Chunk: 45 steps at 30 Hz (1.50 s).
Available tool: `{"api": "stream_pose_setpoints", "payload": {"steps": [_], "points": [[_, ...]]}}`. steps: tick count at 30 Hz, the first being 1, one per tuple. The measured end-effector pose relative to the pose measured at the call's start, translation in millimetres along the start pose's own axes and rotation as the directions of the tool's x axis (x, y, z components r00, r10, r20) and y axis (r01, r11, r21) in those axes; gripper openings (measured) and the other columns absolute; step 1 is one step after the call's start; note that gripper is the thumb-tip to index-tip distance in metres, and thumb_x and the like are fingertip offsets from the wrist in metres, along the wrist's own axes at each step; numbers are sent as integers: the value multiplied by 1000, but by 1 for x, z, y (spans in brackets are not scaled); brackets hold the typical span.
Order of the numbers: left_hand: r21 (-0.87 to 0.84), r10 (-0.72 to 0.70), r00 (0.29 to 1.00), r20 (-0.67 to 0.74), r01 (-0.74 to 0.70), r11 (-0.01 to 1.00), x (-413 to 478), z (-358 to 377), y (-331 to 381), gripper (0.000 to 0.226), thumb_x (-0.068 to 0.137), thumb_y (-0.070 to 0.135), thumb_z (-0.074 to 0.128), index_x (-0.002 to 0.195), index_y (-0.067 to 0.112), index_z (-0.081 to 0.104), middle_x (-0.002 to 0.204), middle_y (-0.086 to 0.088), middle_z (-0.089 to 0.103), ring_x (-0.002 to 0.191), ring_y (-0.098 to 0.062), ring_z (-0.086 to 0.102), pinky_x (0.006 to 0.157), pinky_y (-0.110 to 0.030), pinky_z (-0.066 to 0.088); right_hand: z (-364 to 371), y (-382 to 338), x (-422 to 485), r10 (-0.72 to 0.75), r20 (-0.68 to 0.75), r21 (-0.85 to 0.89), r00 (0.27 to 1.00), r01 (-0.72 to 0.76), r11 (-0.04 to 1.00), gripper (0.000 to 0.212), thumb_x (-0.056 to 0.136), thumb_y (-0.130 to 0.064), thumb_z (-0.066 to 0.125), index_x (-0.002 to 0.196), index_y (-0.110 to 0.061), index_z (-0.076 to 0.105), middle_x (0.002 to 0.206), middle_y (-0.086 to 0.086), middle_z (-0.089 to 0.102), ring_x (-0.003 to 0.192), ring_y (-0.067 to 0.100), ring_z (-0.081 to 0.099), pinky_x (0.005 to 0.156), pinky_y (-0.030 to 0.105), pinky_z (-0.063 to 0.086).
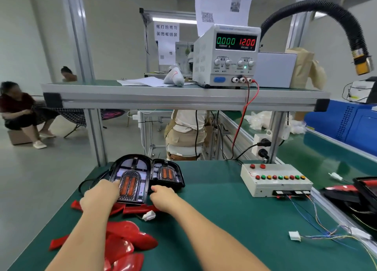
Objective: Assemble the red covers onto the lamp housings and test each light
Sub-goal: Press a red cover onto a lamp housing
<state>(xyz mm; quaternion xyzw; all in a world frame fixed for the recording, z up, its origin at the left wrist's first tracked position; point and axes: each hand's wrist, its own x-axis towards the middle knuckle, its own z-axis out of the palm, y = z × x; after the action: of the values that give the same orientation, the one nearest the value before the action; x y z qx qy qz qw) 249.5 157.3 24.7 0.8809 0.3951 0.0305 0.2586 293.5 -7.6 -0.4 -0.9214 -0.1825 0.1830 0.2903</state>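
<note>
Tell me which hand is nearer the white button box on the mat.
Right. The right hand sits at the right edge of the larger lamp housing, toward the button box; the left hand is at the housing's left edge, farther away.

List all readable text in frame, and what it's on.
"0.000", "CURRENT A": supply display, green.
"12.00", "VOLTAGE V": same display, red.
"尾灯后壳与装饰框组装": hanging sign.
Unreadable: knob labels, sheet with QR code, button box markings.
</note>
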Motion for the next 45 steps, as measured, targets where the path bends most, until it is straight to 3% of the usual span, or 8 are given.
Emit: {"api": "stream_pose_setpoints", "payload": {"steps": [5,8,11,17,26,35,38,45], "points": [[-49,-24,998,53,27,998,10,5,0,56,97,46,39,133,5,51,136,-19,51,124,-37,45,101,-40,37,6,-7,-3,-29,44,70,999,26,997,31,94,-19,40,118,-9,56,131,19,54,124,37,47,102,42,38],[-237,33,997,76,-14,971,16,7,2,50,101,33,42,125,-9,52,128,-28,55,117,-40,52,83,-33,44,2,-4,-10,-69,35,121,997,65,991,38,95,-20,40,128,-8,55,135,17,53,124,35,48,102,40,38],[-368,62,998,15,-52,928,18,9,3,51,100,30,41,123,-14,52,126,-32,54,115,-42,51,91,-39,40,0,3,-17,-81,-29,179,996,85,980,46,96,-21,37,140,-18,46,141,10,51,125,30,49,105,38,39],[-621,67,996,-52,-85,779,12,6,3,39,96,29,41,90,-6,56,101,-28,59,91,-39,57,83,-45,46,-3,36,-28,-189,-122,-296,974,146,944,38,96,-25,38,125,-25,61,125,9,61,121,32,48,102,40,37],[-865,143,989,28,-48,500,3,-17,18,32,101,31,40,83,13,60,82,-5,64,70,-18,59,56,-31,47,-6,54,-36,-291,-158,-328,944,228,917,37,100,-24,37,125,-28,64,127,-5,64,124,21,43,107,39,33],[-820,327,935,-134,-290,493,-23,-52,43,39,99,36,39,97,5,61,95,-14,68,82,-28,67,71,-41,58,-16,72,-47,-123,-334,233,935,208,950,30,100,-21,44,118,-24,67,122,-10,64,113,4,53,98,20,40],[-773,378,910,-169,-360,522,-34,-59,49,49,97,44,40,105,-1,58,106,-22,65,98,-40,64,90,-57,51,-27,78,-53,8,-392,520,920,214,827,21,99,-26,48,105,-28,68,110,-10,67,103,6,60,87,19,44],[-674,537,841,-62,-432,599,-59,-49,57,41,98,45,45,95,10,64,96,-14,70,92,-36,66,89,-55,51,-63,82,-72,132,-287,862,949,196,467,30,97,-46,48,114,-22,57,114,4,64,84,17,68,61,24,54]]}}
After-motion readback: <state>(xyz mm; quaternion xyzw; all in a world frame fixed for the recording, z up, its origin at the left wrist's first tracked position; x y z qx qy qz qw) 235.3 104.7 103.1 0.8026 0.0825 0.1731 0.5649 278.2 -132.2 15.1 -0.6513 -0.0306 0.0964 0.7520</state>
